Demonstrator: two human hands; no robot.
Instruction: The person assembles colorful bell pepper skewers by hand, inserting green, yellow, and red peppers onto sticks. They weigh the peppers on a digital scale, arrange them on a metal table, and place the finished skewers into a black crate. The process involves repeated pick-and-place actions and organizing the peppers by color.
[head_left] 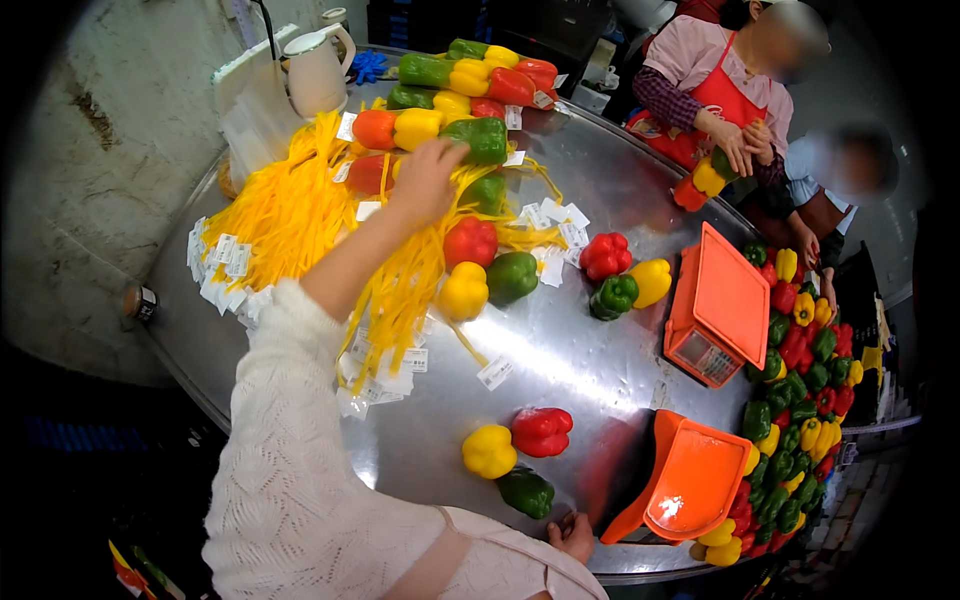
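Knitwear [275,440], cream and patterned, covers the person's left arm from the lower left of the frame. At the lower centre, the right hand [573,540] rests at the near edge of the metal surface [590,365], loosely curled; whether anything sits inside it cannot be told. Just beside it lie a green pepper [526,493], a yellow pepper [489,452] and a red pepper [541,432]. An orange tray [698,475] stands at the lower right, and beyond it an orange scale [730,300].

At the right edge of the frame, a big heap of red, yellow and green peppers [790,400] spreads alongside the surface. Near the centre are two more groups of three loose peppers, one [463,291] close to the netting and the other [613,297] farther right.

Long yellow netting [290,200] with white tags [400,375] lies in two bunches, left of centre and at the centre. The left hand [430,180] is stretched over them to a row of an orange, a yellow and a green pepper [477,140] at the upper centre; whether it grasps the row cannot be told. Similar rows [425,70] lie beyond, near a pale jug [317,78]. At the upper right, a co-worker in a red apron [715,100] holds another three-pepper row [708,180].
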